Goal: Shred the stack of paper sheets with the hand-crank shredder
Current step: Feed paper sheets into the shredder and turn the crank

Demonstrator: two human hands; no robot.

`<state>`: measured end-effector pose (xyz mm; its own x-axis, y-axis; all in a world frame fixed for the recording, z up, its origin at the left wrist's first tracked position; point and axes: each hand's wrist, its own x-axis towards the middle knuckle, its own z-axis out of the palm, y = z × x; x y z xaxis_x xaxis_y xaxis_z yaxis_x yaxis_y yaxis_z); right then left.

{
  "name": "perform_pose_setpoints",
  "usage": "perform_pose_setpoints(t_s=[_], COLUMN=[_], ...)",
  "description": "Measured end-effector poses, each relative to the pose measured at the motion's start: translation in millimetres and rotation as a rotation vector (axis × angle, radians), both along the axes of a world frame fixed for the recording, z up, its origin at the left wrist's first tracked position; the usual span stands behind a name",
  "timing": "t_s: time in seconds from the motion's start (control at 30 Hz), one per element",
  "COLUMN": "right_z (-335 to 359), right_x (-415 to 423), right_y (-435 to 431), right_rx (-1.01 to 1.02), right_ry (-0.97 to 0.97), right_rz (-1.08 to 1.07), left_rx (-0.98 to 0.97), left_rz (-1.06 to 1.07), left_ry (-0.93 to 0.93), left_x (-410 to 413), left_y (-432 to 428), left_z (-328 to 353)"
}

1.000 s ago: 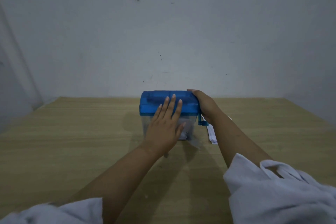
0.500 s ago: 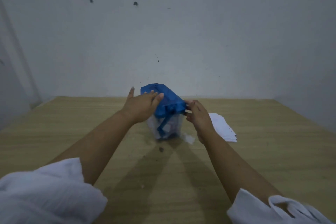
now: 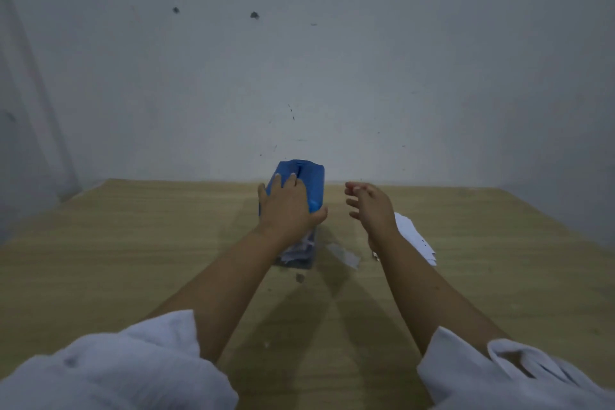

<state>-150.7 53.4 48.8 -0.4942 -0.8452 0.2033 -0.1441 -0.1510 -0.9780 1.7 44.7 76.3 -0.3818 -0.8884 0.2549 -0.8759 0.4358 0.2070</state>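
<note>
Shreds (image 3: 299,248) lie in the shredder (image 3: 312,183) bin, mid tabletop (image 3: 133,243). Left grip (image 3: 289,210) clamps its blue top; right grip (image 3: 371,206) hangs spread, empty. Paper stack (image 3: 414,236), right, awaits feeding: task judged partly done.

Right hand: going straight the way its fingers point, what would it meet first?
Probably the shredder, at the right side of its blue top, which the left hand holds. The right hand has loosely curled fingers aimed forward-left at it, only air between; depth is unclear.

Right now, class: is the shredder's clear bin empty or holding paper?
Holding paper: pale shreds show through the clear bin beneath the blue lid.
</note>
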Motion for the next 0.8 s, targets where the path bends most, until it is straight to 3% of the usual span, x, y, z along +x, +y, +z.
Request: perform_pose_setpoints(t_s=[0.13,0.23,0.33,0.5,0.73,0.8], right_z=[10.3,12.1,9.3,-6.1,-8.8,-12.2], right_x=[-5.6,-9.4,-7.1,9.0,10.7,4.2], right_y=[-13.2,-22.3,-22.5,-18.9,-15.2,-6.1], right_rx=[-0.034,0.037,0.048,-0.020,-0.023,-0.065], right_ry=[0.439,0.607,0.625,0.662,0.666,0.581], right_rz=[0.013,0.136,0.209,0.086,0.111,0.159], left_rx=[0.124,0.188,0.071,-0.131,-0.214,-0.236], left_rz=[-0.233,-0.302,-0.244,-0.079,0.086,0.104], left_ry=[0.010,-0.031,-0.092,-0.227,-0.194,-0.142], left_x=[36.3,59.4,73.6,72.3,49.1,40.3], left_y=[-6.9,-16.5,-31.2,-42.4,-28.6,-19.2], left_z=[14.9,24.5,21.9,7.2,-10.7,-17.6])
